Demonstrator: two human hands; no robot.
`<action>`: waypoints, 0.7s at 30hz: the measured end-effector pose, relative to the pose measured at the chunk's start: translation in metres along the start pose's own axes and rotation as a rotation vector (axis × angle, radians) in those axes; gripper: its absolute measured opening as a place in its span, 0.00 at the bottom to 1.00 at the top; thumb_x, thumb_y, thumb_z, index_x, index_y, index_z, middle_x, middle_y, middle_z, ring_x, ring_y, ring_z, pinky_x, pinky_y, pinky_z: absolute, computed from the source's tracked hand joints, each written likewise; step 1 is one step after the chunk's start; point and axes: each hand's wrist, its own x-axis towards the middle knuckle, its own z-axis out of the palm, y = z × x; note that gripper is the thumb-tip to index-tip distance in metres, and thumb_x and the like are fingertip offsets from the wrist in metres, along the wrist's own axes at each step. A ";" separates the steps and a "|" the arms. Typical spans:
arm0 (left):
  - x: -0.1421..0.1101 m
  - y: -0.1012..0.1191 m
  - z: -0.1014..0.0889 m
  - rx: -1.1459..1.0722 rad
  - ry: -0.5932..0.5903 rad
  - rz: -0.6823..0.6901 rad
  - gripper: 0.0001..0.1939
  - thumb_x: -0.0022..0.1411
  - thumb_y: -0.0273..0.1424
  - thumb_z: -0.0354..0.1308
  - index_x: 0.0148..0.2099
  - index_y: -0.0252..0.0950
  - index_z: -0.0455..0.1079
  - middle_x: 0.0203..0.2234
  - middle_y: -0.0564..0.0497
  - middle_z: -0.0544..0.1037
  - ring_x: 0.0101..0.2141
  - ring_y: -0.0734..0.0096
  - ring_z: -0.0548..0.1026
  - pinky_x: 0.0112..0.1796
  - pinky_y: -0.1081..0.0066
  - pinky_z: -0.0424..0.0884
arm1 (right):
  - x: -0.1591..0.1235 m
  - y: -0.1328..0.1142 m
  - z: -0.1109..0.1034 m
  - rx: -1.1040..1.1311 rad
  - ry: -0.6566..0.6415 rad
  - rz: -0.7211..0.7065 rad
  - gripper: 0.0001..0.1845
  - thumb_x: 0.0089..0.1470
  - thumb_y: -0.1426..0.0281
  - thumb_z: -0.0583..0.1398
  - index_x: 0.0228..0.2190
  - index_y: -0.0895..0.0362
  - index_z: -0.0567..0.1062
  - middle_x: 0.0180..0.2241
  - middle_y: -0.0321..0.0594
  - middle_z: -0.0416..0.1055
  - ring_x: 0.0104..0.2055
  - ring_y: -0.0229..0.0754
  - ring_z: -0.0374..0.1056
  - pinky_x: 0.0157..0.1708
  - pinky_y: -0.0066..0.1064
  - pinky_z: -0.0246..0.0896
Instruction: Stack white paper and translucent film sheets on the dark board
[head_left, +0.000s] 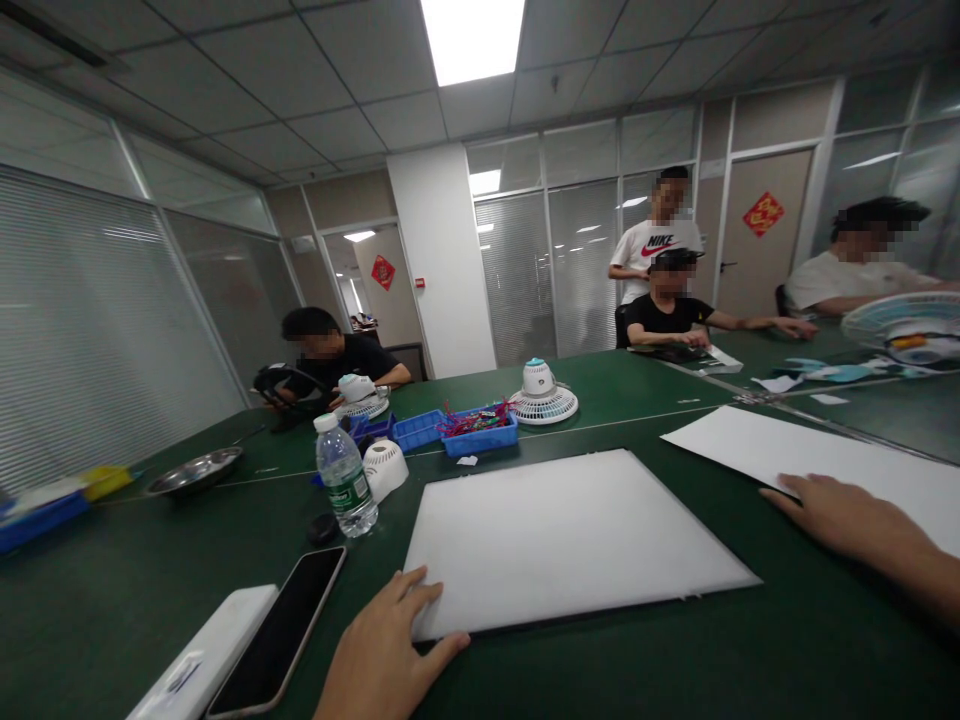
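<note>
In front of me on the green table lies a flat white panel (570, 540) with a thin dark edge along its near and far sides. My left hand (394, 640) rests at the panel's near left corner, fingers spread, fingertips touching its edge. A second white sheet (825, 470) lies to the right, running out of view. My right hand (847, 520) reaches over its near edge, fingers stretched out and flat; whether it presses on the sheet or the table I cannot tell. Neither hand is wrapped around anything.
Left of the panel are a water bottle (346, 480), a smartphone (281, 630), a white box (210, 655) and a metal dish (196, 470). Behind stand a blue tray (480, 440) of wires and a white fan part (541, 395). Several people sit or stand around the table.
</note>
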 end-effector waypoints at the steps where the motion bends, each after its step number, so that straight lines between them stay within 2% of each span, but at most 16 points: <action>1: 0.000 -0.001 0.000 -0.003 -0.001 -0.001 0.31 0.59 0.54 0.62 0.60 0.47 0.78 0.67 0.51 0.70 0.66 0.46 0.67 0.65 0.51 0.63 | -0.002 -0.003 -0.005 0.016 -0.017 -0.033 0.31 0.65 0.50 0.48 0.34 0.55 0.83 0.34 0.56 0.81 0.34 0.57 0.79 0.28 0.45 0.70; 3: 0.000 -0.003 0.000 -0.013 0.004 0.001 0.31 0.58 0.55 0.63 0.59 0.47 0.78 0.66 0.51 0.70 0.65 0.46 0.68 0.64 0.51 0.63 | -0.006 -0.016 -0.016 0.027 -0.034 -0.082 0.30 0.68 0.55 0.46 0.33 0.54 0.82 0.32 0.54 0.80 0.30 0.49 0.78 0.25 0.38 0.64; 6: 0.000 -0.004 0.000 -0.023 0.015 0.003 0.31 0.57 0.55 0.63 0.59 0.48 0.78 0.66 0.50 0.71 0.64 0.46 0.69 0.64 0.50 0.64 | -0.011 -0.048 -0.034 0.003 -0.020 -0.117 0.25 0.67 0.59 0.47 0.39 0.55 0.82 0.30 0.56 0.79 0.25 0.48 0.75 0.22 0.37 0.60; 10: -0.002 -0.003 -0.002 -0.016 0.019 -0.006 0.31 0.57 0.54 0.64 0.59 0.47 0.78 0.66 0.50 0.71 0.65 0.47 0.69 0.64 0.52 0.63 | -0.027 -0.112 -0.050 -0.012 0.050 -0.269 0.24 0.67 0.63 0.49 0.52 0.55 0.79 0.40 0.54 0.81 0.34 0.55 0.79 0.29 0.43 0.70; 13: -0.002 -0.003 -0.003 -0.025 0.021 -0.001 0.31 0.57 0.54 0.64 0.59 0.47 0.78 0.65 0.50 0.71 0.65 0.47 0.69 0.65 0.52 0.62 | -0.049 -0.163 -0.054 0.088 0.099 -0.474 0.21 0.65 0.65 0.52 0.50 0.52 0.81 0.46 0.48 0.81 0.42 0.55 0.79 0.39 0.47 0.76; 16: -0.001 -0.004 -0.003 -0.034 0.027 -0.005 0.32 0.57 0.53 0.65 0.60 0.46 0.77 0.65 0.49 0.71 0.64 0.47 0.69 0.65 0.51 0.62 | -0.068 -0.205 -0.056 0.197 0.090 -0.632 0.18 0.66 0.65 0.53 0.44 0.50 0.83 0.43 0.44 0.82 0.42 0.51 0.80 0.42 0.44 0.77; 19: 0.000 -0.005 -0.003 -0.030 0.031 -0.007 0.35 0.57 0.53 0.65 0.63 0.44 0.75 0.65 0.48 0.71 0.65 0.47 0.68 0.65 0.51 0.62 | -0.079 -0.231 -0.061 0.241 0.008 -0.752 0.17 0.67 0.63 0.54 0.40 0.50 0.83 0.41 0.42 0.83 0.40 0.50 0.80 0.39 0.42 0.78; 21: -0.001 -0.005 -0.002 -0.038 0.031 -0.008 0.36 0.57 0.53 0.65 0.64 0.44 0.74 0.66 0.48 0.71 0.65 0.47 0.68 0.65 0.52 0.61 | -0.082 -0.237 -0.068 0.287 -0.057 -0.794 0.17 0.68 0.62 0.54 0.46 0.48 0.82 0.45 0.40 0.82 0.44 0.49 0.80 0.43 0.42 0.78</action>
